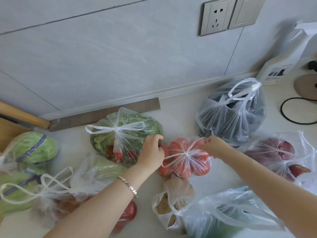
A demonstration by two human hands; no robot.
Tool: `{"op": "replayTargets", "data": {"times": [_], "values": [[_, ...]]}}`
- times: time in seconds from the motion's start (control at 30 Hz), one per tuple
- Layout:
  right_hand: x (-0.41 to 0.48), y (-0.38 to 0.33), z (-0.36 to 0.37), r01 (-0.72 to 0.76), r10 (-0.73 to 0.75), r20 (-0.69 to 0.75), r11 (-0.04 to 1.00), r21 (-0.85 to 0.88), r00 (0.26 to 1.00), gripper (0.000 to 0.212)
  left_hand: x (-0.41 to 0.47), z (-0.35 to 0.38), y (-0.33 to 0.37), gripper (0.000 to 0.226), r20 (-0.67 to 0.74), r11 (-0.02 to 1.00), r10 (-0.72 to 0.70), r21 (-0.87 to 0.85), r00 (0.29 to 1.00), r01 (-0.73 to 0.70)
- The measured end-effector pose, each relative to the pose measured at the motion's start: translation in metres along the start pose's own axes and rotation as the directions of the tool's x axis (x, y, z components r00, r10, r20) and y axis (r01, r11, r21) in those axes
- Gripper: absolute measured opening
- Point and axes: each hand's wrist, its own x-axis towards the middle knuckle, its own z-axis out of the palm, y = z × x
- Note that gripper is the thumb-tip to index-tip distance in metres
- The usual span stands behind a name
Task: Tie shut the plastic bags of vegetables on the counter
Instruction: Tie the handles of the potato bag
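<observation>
Left hand [151, 152] grips one handle [169, 156], right hand [213, 146] pinches the other, stretched opposite ways across the tomato bag [187, 164], seemingly cinching its knot [185, 153].

No text can be read anywhere. The white spray bottle [283, 54], at about 2 o'clock against the wall, carries a label [277, 74] with a dark picture and small print, all too blurred to read.

Red tomatoes [184, 158], clear bag [230, 114]
</observation>
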Motion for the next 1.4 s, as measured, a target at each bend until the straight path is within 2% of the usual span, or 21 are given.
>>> {"op": "replayTargets", "data": {"times": [0.03, 0.1, 0.17, 0.27, 0.33, 0.4, 0.5, 0.53, 0.63, 0.73, 0.8, 0.87, 0.97, 1.03, 1.1, 1.2, 1.3, 1.4], "values": [[-0.009, -0.005, -0.004, 0.049, -0.046, 0.031, 0.991, -0.122, 0.998, 0.010, -0.006, -0.005, 0.003, 0.039, -0.007, 0.999, 0.050, -0.011, 0.999, -0.050], [-0.035, -0.015, -0.009, 0.217, -0.198, 0.093, 0.932, -0.289, 0.976, 0.030, -0.021, -0.017, 0.011, 0.040, 0.051, 0.995, 0.087, -0.059, 0.995, -0.084], [-0.068, -0.027, -0.010, 0.323, -0.298, 0.133, 0.912, -0.251, 0.945, 0.041, -0.038, -0.027, 0.014, 0.040, 0.261, 0.995, 0.074, -0.091, 0.962, -0.052], [-0.118, -0.037, 0.003, 0.350, -0.315, 0.263, 0.932, -0.097, 0.912, 0.042, -0.066, -0.033, 0.005, 0.054, 0.555, 0.990, 0.016, 0.106, 0.831, -0.090], [-0.138, -0.034, 0.027, 0.414, -0.322, 0.388, 0.892, -0.181, 0.864, 0.052, -0.082, -0.032, -0.008, 0.058, 0.615, 0.966, -0.045, 0.227, 0.788, -0.123], [-0.147, -0.027, 0.055, 0.451, -0.308, 0.417, 0.839, -0.304, 0.855, 0.050, -0.092, -0.026, -0.021, 0.054, 0.610, 0.971, -0.011, 0.197, 0.792, -0.138], [-0.138, -0.014, 0.079, 0.396, -0.282, 0.301, 0.800, -0.451, 0.911, 0.030, -0.109, -0.016, -0.033, 0.047, 0.514, 0.981, 0.055, 0.130, 0.856, -0.142], [-0.133, -0.012, 0.080, 0.373, -0.280, 0.266, 0.827, -0.421, 0.922, 0.026, -0.112, -0.012, -0.037, 0.046, 0.475, 0.977, 0.078, 0.137, 0.876, -0.161], [-0.121, -0.011, 0.071, 0.310, -0.292, 0.154, 0.945, -0.102, 0.944, 0.029, -0.121, -0.002, -0.041, 0.033, 0.434, 0.986, 0.096, 0.085, 0.896, -0.147], [-0.118, -0.009, 0.066, 0.276, -0.282, 0.103, 0.959, 0.070, 0.954, 0.029, -0.126, 0.003, -0.038, 0.010, 0.386, 0.991, 0.120, 0.007, 0.915, -0.133], [-0.118, -0.007, 0.070, 0.267, -0.280, 0.081, 0.953, 0.144, 0.957, 0.031, -0.128, 0.006, -0.035, 0.026, 0.327, 0.985, 0.159, 0.005, 0.932, -0.170], [-0.116, -0.005, 0.073, 0.246, -0.262, 0.042, 0.943, 0.223, 0.964, 0.031, -0.133, 0.006, -0.031, 0.024, 0.273, 0.983, 0.183, -0.036, 0.944, -0.180], [-0.116, -0.006, 0.078, 0.239, -0.247, -0.008, 0.929, 0.284, 0.969, 0.026, -0.140, 0.013, -0.026, 0.023, 0.272, 0.987, 0.143, -0.106, 0.952, -0.118], [-0.119, -0.008, 0.083, 0.292, -0.291, -0.040, 0.929, 0.226, 0.956, 0.023, -0.144, 0.023, -0.022, 0.008, 0.239, 0.989, 0.137, -0.091, 0.961, -0.119], [-0.121, -0.009, 0.083, 0.356, -0.348, -0.082, 0.925, 0.133, 0.934, 0.024, -0.142, 0.028, -0.023, 0.018, 0.122, 0.993, 0.118, -0.032, 0.985, -0.115], [-0.119, -0.008, 0.072, 0.367, -0.356, -0.115, 0.924, 0.107, 0.928, 0.030, -0.132, 0.014, -0.035, 0.021, -0.055, 0.987, -0.019, -0.161, 0.998, 0.010], [-0.116, 0.001, 0.063, 0.350, -0.340, -0.112, 0.932, 0.095, 0.934, 0.037, -0.126, -0.010, -0.052, 0.018, -0.222, 0.974, -0.094, -0.224, 0.970, 0.043], [-0.119, 0.009, 0.062, 0.327, -0.313, -0.110, 0.933, 0.152, 0.943, 0.036, -0.127, -0.026, -0.065, 0.015, -0.361, 0.942, -0.195, -0.327, 0.912, 0.072]]}}
